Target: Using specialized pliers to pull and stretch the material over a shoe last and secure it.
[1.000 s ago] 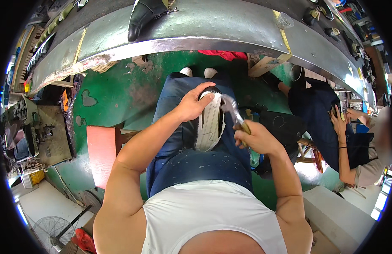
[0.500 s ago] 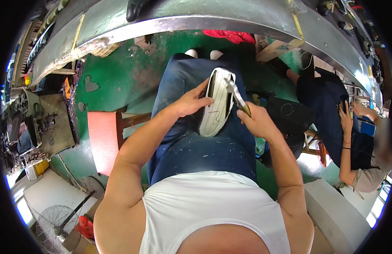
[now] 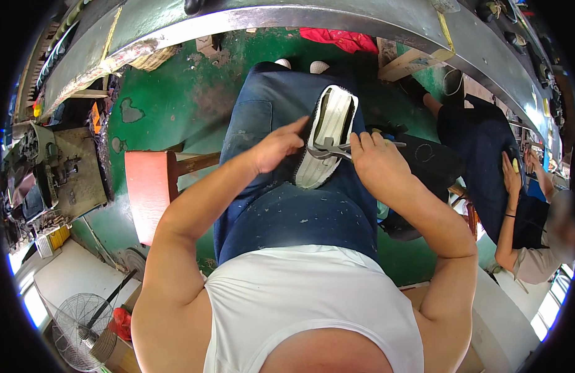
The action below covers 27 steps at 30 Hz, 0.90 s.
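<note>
green floor (image 3: 175,99) lay below the seated person's blue-trousered lap; a white shoe (image 3: 328,133) rested sole-up on it. left hand (image 3: 276,148) steadied the shoe's edge, fingers loosely curled; right hand (image 3: 374,165) closed around metal pliers (image 3: 330,149) gripping the sole.

We sit with a shoe (image 3: 328,133) on our lap. Our left hand (image 3: 276,148) is on the shoe's left side. Our right hand (image 3: 376,163) is on its right side and holds pliers (image 3: 331,150) that lie across the shoe. A stool (image 3: 149,191) stands on the floor to our left. A long workbench (image 3: 287,18) runs in front of our knees. Another person (image 3: 517,211) sits to our right.
</note>
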### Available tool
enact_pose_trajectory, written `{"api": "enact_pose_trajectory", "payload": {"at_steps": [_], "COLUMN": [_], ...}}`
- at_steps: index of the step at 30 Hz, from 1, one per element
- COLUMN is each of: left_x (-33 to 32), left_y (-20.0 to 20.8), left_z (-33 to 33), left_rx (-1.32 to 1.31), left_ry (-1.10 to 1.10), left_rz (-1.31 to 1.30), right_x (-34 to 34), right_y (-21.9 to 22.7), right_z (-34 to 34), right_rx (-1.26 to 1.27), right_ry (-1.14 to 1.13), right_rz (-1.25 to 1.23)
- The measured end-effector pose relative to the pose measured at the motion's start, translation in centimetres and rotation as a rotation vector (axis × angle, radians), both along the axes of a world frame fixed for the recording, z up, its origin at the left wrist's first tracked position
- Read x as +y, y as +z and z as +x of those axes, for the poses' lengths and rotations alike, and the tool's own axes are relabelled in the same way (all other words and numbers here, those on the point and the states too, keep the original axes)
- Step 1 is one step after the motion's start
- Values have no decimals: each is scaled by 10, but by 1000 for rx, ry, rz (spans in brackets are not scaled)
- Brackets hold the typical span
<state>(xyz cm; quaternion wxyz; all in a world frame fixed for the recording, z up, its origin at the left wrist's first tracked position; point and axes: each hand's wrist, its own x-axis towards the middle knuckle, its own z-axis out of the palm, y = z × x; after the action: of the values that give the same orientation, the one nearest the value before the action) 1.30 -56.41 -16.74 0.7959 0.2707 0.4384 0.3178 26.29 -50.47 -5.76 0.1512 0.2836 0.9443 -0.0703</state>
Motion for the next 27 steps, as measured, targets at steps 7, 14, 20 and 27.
{"api": "enact_pose_trajectory", "payload": {"at_steps": [7, 14, 20, 27], "left_x": [-37, -29, -31, -33], "left_y": [-7, -61, -48, -42], "left_z": [26, 47, 44, 41], "left_rx": [-174, 465, 847, 1024], "left_ry": [372, 566, 427, 183], "left_rz": [-4, 175, 493, 755], "right_x": [22, -40, -19, -6], "right_y": [-17, -72, -42, -72], "right_z": [-8, 3, 14, 7], "right_rx": [-97, 326, 282, 263], "right_ry": [59, -210, -168, -373], "right_rz": [-476, -464, -315, -309]}}
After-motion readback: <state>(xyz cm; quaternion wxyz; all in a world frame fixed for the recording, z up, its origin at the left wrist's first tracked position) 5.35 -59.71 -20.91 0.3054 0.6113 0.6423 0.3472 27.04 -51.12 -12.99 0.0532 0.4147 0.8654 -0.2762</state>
